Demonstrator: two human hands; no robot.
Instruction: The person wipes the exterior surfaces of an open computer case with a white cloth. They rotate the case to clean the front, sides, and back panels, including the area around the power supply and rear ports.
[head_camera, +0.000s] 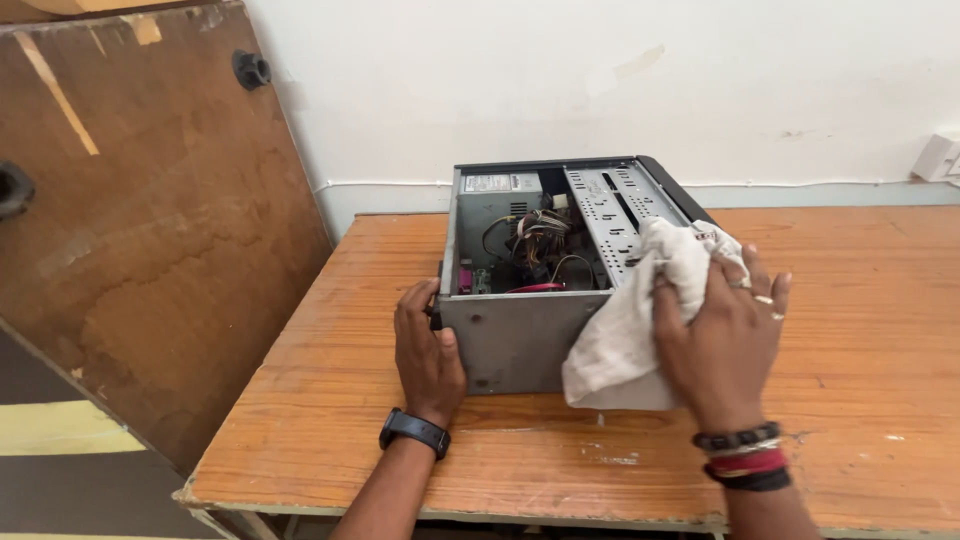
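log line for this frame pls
left hand: braces open computer case | right hand: presses white cloth on case corner | surface: wooden table

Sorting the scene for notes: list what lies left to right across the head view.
Leaning wooden board → left hand on the case's near-left corner → open computer case → white cloth → right hand pressing the cloth → wall socket.
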